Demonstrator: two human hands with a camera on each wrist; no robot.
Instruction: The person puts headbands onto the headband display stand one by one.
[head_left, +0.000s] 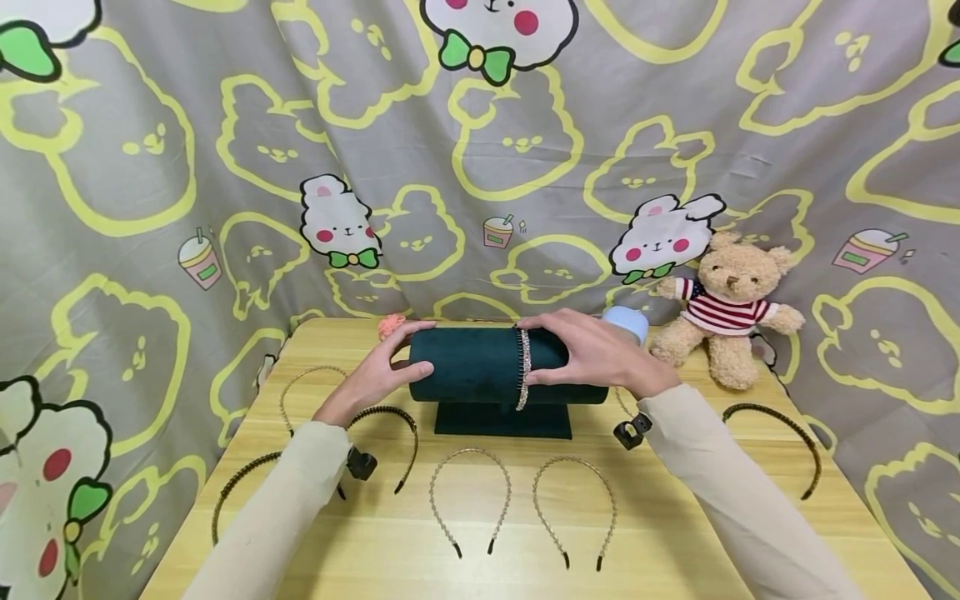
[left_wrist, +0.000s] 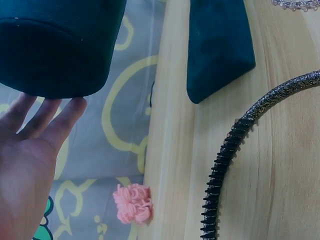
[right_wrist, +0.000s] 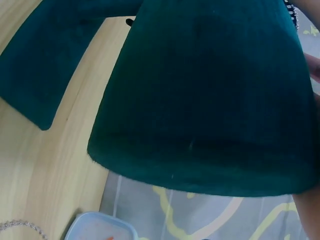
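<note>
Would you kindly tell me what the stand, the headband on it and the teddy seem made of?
Stand: probably velvet or suede-like fabric, given its matte, lint-flecked surface.
Headband: perhaps rhinestones or glittery beads, since it sparkles; too small to be sure.
Teddy: fluffy plush, judging by the curly pile.
</note>
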